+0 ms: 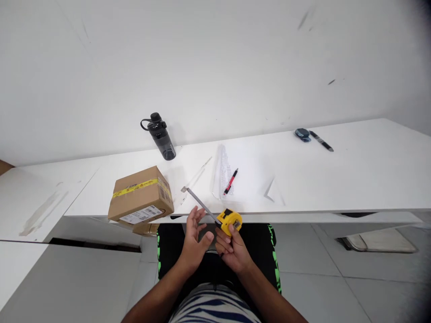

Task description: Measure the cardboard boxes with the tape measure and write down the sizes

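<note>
A yellow tape measure (229,220) with black parts is held in my right hand (232,249), just off the front edge of the desk. Its metal blade (202,204) sticks out up and to the left, and the hooked end reaches over the desktop near the box. My left hand (195,242) is beside the blade with its fingers apart; it appears to hold nothing. A taped cardboard box (139,195) with a white label sits on the desk to the left of the blade. A red and black pen (230,181) lies on white paper (224,166) beyond the tape measure.
Against the wall stands a dark water bottle (161,137) with a loop on its cap. A round dark object (302,133) and a black marker (321,141) lie at the back right of the white desk (336,179). Another cardboard box (146,229) shows below the desk edge.
</note>
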{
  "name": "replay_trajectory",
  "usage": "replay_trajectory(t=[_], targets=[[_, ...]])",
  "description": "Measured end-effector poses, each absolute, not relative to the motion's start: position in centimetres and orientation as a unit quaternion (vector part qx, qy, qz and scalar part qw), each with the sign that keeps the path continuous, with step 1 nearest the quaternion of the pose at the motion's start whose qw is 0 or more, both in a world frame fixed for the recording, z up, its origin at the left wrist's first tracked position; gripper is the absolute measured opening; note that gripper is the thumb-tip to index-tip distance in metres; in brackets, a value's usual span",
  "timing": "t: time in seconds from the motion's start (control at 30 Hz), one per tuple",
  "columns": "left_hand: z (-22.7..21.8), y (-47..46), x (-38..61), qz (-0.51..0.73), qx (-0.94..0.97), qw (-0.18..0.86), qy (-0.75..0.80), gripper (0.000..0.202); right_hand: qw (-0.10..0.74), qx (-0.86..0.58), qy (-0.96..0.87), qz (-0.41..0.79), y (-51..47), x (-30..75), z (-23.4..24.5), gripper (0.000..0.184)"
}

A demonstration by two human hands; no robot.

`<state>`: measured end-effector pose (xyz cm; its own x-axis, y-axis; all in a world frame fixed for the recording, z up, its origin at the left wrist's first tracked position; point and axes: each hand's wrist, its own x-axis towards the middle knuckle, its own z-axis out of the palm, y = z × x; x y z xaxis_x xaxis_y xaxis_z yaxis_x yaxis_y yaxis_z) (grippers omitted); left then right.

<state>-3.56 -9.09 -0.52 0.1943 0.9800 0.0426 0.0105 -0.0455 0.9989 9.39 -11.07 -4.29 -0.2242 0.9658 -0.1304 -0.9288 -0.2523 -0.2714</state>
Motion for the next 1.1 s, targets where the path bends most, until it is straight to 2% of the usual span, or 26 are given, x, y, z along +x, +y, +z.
replay_trajectory(t=[0.13,0.23,0.3,0.4,0.47,0.63,0.87,1.1], targets=[[1.0,-7.3,-4.3,0.527,0.572,0.454,0.436,0.08,0.611,-0.17,-0.092,0.767,-11.2,10.5,-4.2,0.046],[2.8,-6.5,-5.1,0.568,0.581,0.385,0.438,0.065,0.621,-0.22,-0.133,0.74,-11.4,10.7,-4.4,0.044],[3.8,-6.4,-5.7,0.576,0.606,0.323,0.443,0.056,0.625,-0.235,-0.145,0.73,-11.5,10.8,-4.4,0.04],[4.3,-6.5,-6.6,0.583,0.665,0.191,0.427,0.055,0.63,-0.242,-0.161,0.721,-11.5,10.9,-4.3,0.039],[4.2,-6.6,-7.1,0.565,0.704,0.143,0.407,0.052,0.632,-0.248,-0.175,0.713,-11.4,11.1,-4.2,0.04],[3.5,-6.4,-8.5,0.509,0.738,0.115,0.428,0.042,0.626,-0.271,-0.188,0.707,-11.5,11.7,-4.2,0.04],[3.7,-5.0,-11.8,0.397,0.842,-0.044,0.364,0.037,0.583,-0.29,-0.169,0.739,-12.3,12.1,-4.9,0.039],[4.1,-5.3,-13.0,0.328,0.871,-0.037,0.365,0.037,0.563,-0.3,-0.178,0.75,-12.0,12.7,-5.3,0.04]])
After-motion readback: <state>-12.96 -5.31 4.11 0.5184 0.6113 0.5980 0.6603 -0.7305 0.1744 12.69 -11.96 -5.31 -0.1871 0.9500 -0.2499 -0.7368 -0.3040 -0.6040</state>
